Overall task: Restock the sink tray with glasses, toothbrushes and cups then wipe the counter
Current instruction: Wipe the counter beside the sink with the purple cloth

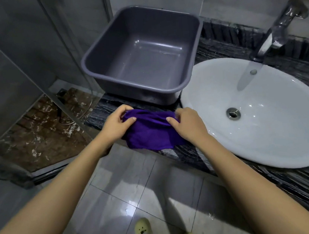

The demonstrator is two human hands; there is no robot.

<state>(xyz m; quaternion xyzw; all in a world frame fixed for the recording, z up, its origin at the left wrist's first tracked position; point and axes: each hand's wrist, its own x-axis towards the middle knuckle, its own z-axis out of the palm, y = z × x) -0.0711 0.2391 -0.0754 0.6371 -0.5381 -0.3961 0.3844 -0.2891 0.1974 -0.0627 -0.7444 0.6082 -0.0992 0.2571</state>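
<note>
Both hands, the left hand [115, 121] and the right hand [187, 124], pinch opposite ends of a purple cloth [150, 132] stretched lengthwise along the surface's [294, 183] front edge, between grey tub [142, 54] and sink [267, 122].

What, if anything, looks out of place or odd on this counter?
Nothing looks spilled or broken. The grey tub beside the sink is empty, and no glasses, toothbrushes or cups are in view. The left hand and right hand pinch a purple cloth that hangs partly over the counter's front edge.
</note>
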